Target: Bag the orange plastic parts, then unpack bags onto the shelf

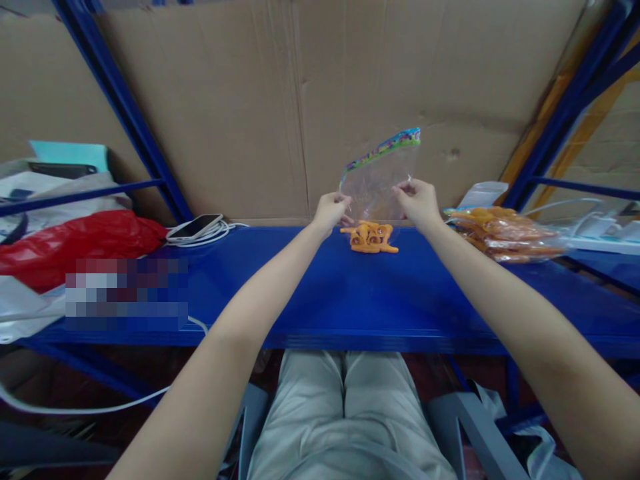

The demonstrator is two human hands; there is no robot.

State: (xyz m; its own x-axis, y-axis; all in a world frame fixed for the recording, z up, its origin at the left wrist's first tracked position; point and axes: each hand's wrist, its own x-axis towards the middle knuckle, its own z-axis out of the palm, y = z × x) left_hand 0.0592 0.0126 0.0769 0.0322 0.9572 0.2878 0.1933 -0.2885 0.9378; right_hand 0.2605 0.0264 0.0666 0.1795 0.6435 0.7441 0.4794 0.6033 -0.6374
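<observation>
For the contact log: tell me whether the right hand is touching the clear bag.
Touching. The head view shows the right hand pinching the clear bag at its lower edge.

a glossy blue metal shelf [325,293] runs across the view from side to side. near its back edge, about the middle, lies a small heap of orange plastic pieces [370,238]. to the left a phone [195,227] rests face up on a coil of white cable [217,233], and beyond that a crumpled red bag [75,243] lies beside white plastic wrapping [20,303]. to the right lies a stack of clear packets [505,237] filled with orange pieces, with a white pouch [483,195] just behind it.
</observation>
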